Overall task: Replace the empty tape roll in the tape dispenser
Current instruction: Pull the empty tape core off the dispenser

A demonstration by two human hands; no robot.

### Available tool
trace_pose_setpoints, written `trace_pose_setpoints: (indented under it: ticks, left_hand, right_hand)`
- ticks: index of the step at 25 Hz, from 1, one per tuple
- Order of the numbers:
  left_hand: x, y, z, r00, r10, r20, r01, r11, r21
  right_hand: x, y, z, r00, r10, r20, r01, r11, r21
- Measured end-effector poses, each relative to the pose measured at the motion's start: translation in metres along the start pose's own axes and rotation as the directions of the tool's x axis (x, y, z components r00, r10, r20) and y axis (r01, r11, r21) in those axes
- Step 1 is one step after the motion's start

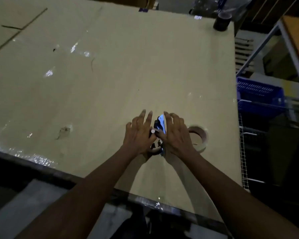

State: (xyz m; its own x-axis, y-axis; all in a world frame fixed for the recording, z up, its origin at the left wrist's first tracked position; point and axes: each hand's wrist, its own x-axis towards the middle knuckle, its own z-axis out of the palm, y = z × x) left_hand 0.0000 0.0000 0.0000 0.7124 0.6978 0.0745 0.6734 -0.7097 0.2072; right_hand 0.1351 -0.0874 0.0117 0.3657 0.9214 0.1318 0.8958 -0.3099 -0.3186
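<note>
Currently both hands cup the black-and-blue handheld tape dispenser [160, 125] on the cardboard-covered surface [110, 75], its long axis running near-to-far. Left hand [140, 133] and right hand [175, 133]: fingers splayed, grip state unclear. Fresh beige tape roll [201, 137] lies just right of the right hand, so it's nearer.

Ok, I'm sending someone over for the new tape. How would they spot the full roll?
Start at the big cardboard-covered table and go to its near right corner, where both hands work on a blue tape dispenser. The tape roll lies flat just right of the right hand: a wide, pale ring, far bigger than the bare core under the hands.
</note>
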Motion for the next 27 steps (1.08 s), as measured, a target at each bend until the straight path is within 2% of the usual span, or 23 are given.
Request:
trace_pose_setpoints:
  ticks: [2, 5, 8, 11, 14, 19, 22, 25, 27]
  left_hand:
    - [-0.006, 0.002, 0.003, 0.994, -0.067, 0.090, 0.076, 0.993, -0.093]
    - [-0.017, 0.002, 0.011, 0.957, -0.151, 0.248, 0.205, 0.956, -0.210]
    - [-0.019, 0.003, 0.012, 0.942, -0.201, 0.267, 0.279, 0.913, -0.298]
    - [-0.019, 0.004, 0.015, 0.944, -0.214, 0.251, 0.290, 0.903, -0.318]
    - [-0.017, 0.000, 0.015, 0.953, -0.200, 0.228, 0.269, 0.905, -0.329]
    - [-0.009, -0.015, 0.016, 0.975, -0.079, 0.209, 0.140, 0.945, -0.297]
    - [-0.006, -0.027, 0.013, 0.969, -0.015, 0.245, 0.083, 0.960, -0.266]
    - [-0.012, -0.031, 0.009, 0.960, 0.020, 0.278, 0.073, 0.945, -0.319]
    - [-0.022, -0.027, 0.008, 0.961, 0.031, 0.274, 0.071, 0.933, -0.353]
  right_hand:
    - [-0.007, -0.010, 0.008, 0.998, 0.044, 0.044, -0.048, 0.993, 0.108]
    - [-0.024, -0.022, 0.019, 0.968, 0.189, 0.168, -0.221, 0.955, 0.199]
    - [-0.028, -0.024, 0.026, 0.932, 0.275, 0.237, -0.329, 0.916, 0.231]
    - [-0.030, -0.020, 0.031, 0.944, 0.247, 0.219, -0.312, 0.885, 0.345]
    - [-0.026, -0.010, 0.029, 0.944, 0.190, 0.271, -0.292, 0.864, 0.411]
    - [-0.016, -0.005, 0.014, 0.924, 0.105, 0.367, -0.272, 0.857, 0.438]
    - [-0.004, 0.003, 0.005, 0.881, 0.044, 0.471, -0.233, 0.906, 0.353]
    - [0.013, 0.007, -0.001, 0.834, 0.001, 0.552, -0.093, 0.986, 0.138]
    - [0.023, 0.004, -0.002, 0.821, -0.004, 0.571, -0.011, 1.000, 0.023]
